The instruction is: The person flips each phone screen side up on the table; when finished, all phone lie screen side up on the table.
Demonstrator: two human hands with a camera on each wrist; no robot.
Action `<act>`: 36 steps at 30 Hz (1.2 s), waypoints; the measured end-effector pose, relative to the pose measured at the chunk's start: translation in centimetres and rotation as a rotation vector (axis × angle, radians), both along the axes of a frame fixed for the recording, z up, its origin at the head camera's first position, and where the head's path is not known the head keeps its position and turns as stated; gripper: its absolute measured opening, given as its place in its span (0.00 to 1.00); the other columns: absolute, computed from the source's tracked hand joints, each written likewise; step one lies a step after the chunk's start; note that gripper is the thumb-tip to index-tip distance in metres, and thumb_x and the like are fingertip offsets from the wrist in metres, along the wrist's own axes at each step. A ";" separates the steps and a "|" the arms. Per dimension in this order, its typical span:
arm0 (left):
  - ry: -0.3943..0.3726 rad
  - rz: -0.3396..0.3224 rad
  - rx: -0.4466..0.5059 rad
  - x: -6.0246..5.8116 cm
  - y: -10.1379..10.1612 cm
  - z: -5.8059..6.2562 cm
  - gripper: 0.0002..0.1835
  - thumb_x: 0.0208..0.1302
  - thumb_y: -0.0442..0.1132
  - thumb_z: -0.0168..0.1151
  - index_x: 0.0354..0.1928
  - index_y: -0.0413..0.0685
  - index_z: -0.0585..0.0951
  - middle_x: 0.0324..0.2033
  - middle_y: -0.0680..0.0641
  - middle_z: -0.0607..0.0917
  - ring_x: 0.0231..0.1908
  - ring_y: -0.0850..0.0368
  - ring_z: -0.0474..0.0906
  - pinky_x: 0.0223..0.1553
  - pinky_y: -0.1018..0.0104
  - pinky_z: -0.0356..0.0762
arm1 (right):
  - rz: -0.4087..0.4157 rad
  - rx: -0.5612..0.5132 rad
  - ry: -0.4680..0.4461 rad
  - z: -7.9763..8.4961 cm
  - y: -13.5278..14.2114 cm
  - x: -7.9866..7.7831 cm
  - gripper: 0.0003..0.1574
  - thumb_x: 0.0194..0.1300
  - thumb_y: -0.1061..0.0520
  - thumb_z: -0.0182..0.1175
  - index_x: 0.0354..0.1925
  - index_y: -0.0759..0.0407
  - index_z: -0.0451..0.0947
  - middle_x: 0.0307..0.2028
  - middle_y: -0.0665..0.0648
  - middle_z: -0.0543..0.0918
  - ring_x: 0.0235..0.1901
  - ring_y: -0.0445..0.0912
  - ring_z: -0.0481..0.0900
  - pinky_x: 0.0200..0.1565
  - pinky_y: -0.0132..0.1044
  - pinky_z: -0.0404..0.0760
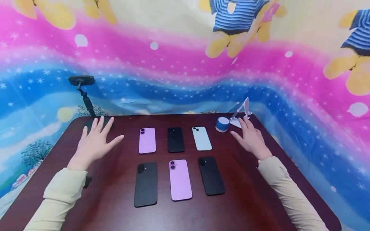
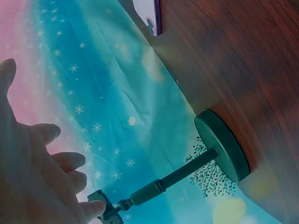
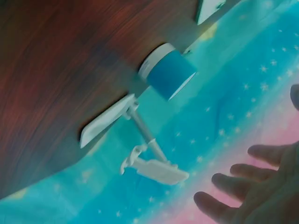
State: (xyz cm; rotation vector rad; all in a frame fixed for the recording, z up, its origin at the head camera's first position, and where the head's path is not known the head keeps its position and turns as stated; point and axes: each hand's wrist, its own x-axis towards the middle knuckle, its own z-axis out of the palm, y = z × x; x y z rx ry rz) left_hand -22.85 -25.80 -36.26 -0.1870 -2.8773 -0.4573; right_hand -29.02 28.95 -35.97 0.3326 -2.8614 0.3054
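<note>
My left hand (image 1: 93, 142) is spread with fingers apart at the left of the table, holding nothing, in front of a black phone stand (image 1: 88, 102). At the right my right hand (image 1: 252, 139) also has its fingers spread and grips nothing; its fingertips overlap a white phone stand (image 1: 238, 118) in the head view. Between the hands lie two rows of phones. The far row has a purple phone (image 1: 147, 141), a black phone (image 1: 175, 140) and a pale mint phone (image 1: 202, 138). Nearer are a dark grey phone (image 1: 145, 184), another purple phone (image 1: 180, 180) and another black phone (image 1: 211, 175).
A blue and white cylinder (image 3: 169, 72) stands beside the white stand near the far right corner. The dark wood table (image 1: 112, 199) has rounded corners. A patterned cloth (image 1: 179, 64) hangs behind and along both sides. A small dark object (image 1: 87, 182) lies by the left sleeve.
</note>
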 end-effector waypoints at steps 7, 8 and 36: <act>0.005 0.014 0.040 -1.5 0.3 -0.4 0.50 0.63 0.71 0.45 0.76 0.48 0.45 0.73 0.30 0.44 0.72 0.30 0.39 0.65 0.28 0.35 | 0.028 -0.157 0.061 -0.4 -4.2 -0.9 0.46 0.70 0.40 0.51 0.72 0.66 0.52 0.69 0.73 0.57 0.67 0.66 0.60 0.62 0.62 0.66; 0.014 0.016 0.047 -1.9 0.4 -0.5 0.50 0.63 0.71 0.46 0.76 0.48 0.46 0.73 0.30 0.45 0.71 0.30 0.41 0.65 0.28 0.38 | 0.038 -0.189 0.062 -0.4 -4.9 -1.0 0.45 0.70 0.40 0.51 0.72 0.66 0.52 0.69 0.73 0.58 0.67 0.65 0.60 0.63 0.61 0.65; -0.067 0.011 0.407 -8.5 3.0 -4.1 0.50 0.51 0.61 0.69 0.65 0.32 0.62 0.59 0.30 0.67 0.56 0.35 0.69 0.55 0.40 0.71 | 0.109 -1.261 -0.937 -6.3 -24.7 -0.8 0.29 0.71 0.66 0.45 0.68 0.68 0.57 0.62 0.70 0.70 0.56 0.60 0.77 0.55 0.51 0.78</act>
